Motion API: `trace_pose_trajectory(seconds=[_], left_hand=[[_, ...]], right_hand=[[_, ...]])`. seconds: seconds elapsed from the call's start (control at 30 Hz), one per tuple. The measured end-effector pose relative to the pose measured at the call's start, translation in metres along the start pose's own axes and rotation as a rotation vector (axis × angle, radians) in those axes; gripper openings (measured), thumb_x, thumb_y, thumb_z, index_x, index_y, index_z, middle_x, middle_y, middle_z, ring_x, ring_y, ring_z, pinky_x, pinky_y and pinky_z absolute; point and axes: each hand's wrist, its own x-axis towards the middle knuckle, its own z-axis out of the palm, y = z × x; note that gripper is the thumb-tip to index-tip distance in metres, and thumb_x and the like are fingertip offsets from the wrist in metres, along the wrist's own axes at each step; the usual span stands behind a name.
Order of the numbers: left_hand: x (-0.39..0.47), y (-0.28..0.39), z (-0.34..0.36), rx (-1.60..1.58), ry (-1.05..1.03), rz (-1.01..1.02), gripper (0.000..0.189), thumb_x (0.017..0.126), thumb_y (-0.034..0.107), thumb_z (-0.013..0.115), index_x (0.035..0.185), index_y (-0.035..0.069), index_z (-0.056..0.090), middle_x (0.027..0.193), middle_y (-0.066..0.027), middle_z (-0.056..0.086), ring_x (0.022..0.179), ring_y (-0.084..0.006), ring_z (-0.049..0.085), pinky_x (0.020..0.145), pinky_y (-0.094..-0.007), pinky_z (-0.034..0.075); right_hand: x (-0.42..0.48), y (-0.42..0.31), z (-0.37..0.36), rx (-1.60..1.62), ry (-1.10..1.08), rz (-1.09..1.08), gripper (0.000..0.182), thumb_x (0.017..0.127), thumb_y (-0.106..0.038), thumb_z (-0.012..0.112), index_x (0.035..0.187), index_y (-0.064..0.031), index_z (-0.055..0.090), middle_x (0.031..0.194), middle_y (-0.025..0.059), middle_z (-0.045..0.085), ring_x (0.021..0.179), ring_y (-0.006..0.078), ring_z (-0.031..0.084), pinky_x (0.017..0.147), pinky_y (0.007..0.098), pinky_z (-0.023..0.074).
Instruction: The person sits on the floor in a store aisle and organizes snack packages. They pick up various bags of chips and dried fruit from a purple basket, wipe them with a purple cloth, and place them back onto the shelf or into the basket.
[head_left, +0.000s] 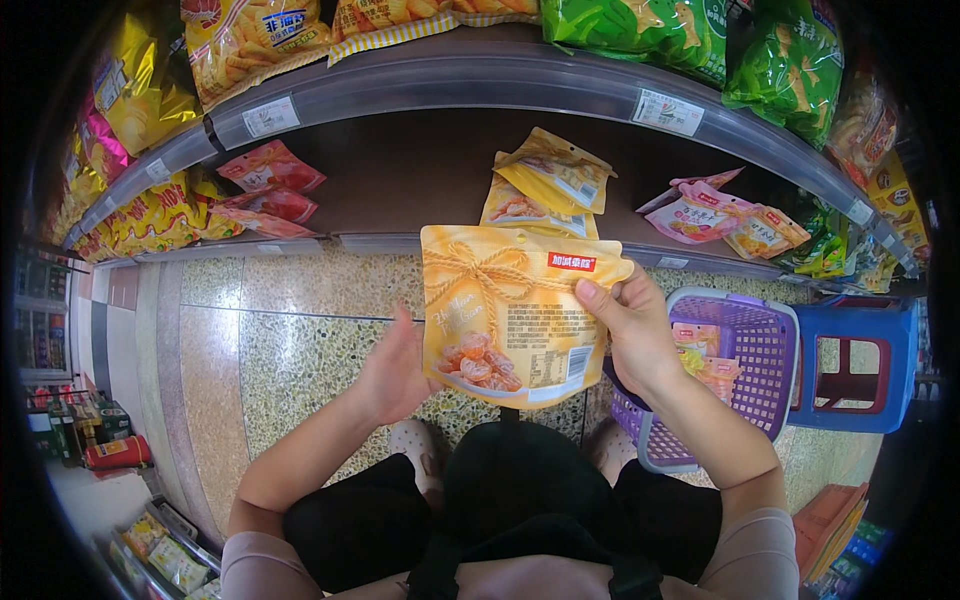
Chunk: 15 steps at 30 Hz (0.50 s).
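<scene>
My right hand (639, 322) grips a yellow stand-up pouch of dried fruit (480, 315) by its upper right edge, thumb in front. The pouch pictures a tied rope bow and orange sugared fruit, and bears writing and a barcode. A second layer shows behind its right edge; whether it is another pouch I cannot tell. My left hand (394, 367) is blurred beside the pouch's left edge, thumb apart from the fingers. Its fingertips are partly hidden by the pouch. Similar yellow pouches (559, 176) lie stacked on the lower shelf (405, 172) just beyond.
Pink pouches (270, 187) lie left on that shelf, and pink and orange pouches (705, 210) right. The upper shelf edge (465, 81) overhangs, with snack bags (637, 34) above. A purple basket (761, 360) holding pouches stands by a blue plastic stool (855, 367) at right.
</scene>
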Motion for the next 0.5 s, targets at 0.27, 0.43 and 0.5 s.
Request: trace_pose_trajectory(seconds=[0.27,0.43,0.5], left_hand=[[0.007,-0.009,0.027,0.693,0.327,0.039,0.027,0.088,0.019,0.055,0.108,-0.001,0.055,0.098,-0.0087,0.062,0.089,-0.018,0.06,0.082,-0.0324,0.048],[-0.045,-0.006,0.044,0.512,0.479,-0.099,0.031,0.089,0.018,0.055,0.114,-0.001,0.05,0.104,-0.0089,0.06,0.091,-0.016,0.06,0.08,-0.0319,0.048],[-0.06,-0.006,0.066,0.485,0.588,-0.114,0.029,0.091,0.017,0.051,0.113,0.0,0.05,0.103,-0.0089,0.06,0.09,-0.0163,0.06,0.081,-0.033,0.048]], right_hand=[[-0.01,-0.022,-0.039,-0.486,-0.135,0.021,0.035,0.089,-0.022,0.055,0.115,-0.0002,0.046,0.099,0.0083,0.061,0.085,0.0103,0.057,0.075,0.0261,0.046],[-0.075,-0.004,-0.192,-1.282,0.243,-0.141,0.052,0.082,-0.026,0.062,0.122,-0.0012,0.041,0.106,0.0158,0.058,0.097,0.0247,0.057,0.082,0.0326,0.0454],[-0.11,0.021,-0.216,-1.432,0.251,-0.122,0.057,0.078,-0.026,0.066,0.123,-0.0007,0.041,0.103,0.0167,0.059,0.094,0.0256,0.058,0.079,0.0337,0.047]])
